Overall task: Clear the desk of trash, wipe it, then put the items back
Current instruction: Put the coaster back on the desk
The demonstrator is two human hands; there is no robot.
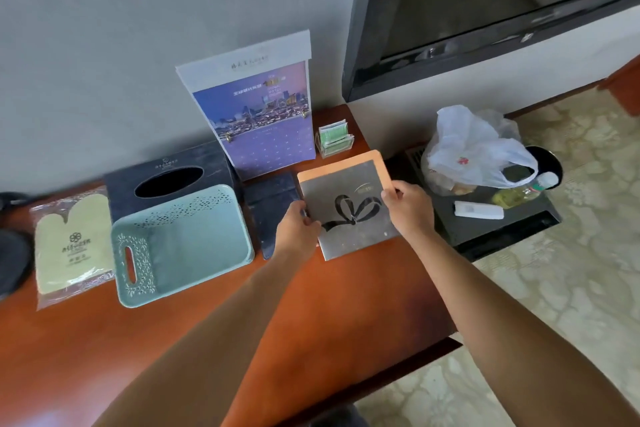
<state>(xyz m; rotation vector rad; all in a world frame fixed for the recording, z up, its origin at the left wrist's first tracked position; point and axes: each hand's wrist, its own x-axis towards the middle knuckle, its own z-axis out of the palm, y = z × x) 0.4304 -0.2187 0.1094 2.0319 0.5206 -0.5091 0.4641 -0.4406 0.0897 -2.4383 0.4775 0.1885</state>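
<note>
A: What's the room like, biggest things first?

B: A grey wall [104, 45] runs behind a reddish-brown wooden desk [138, 340]. A dark television [485, 10] hangs upper right. The floor [571, 270] on the right is pale with a floral pattern.

A: And beside the desk?

B: A low black stand [485, 229] sits just past the desk's right end. On it are a white plastic bag [474, 152] of rubbish, a white remote [479, 210] and a black round bin [550, 163] behind the bag.

A: What's on the desk?

B: Along the back, a teal plastic tray [194, 246] leans on a black tissue box [166, 177]. Left of them lies a packaged cream mitt [72, 243]. An upright purple display card [256, 114] stands against the wall, with a clear holder of green packets [334, 140] beside it. A dark folder [270, 208] lies flat in front of the card.

A: And the hands?

B: Both hold a flat grey booklet [349, 208] with a black ribbon drawing and an orange edge, near the desk's right end, touching the folder's side. The left hand [298, 229] pinches its left edge, fingers curled. The right hand [408, 208] grips its right edge, thumb on top.
</note>
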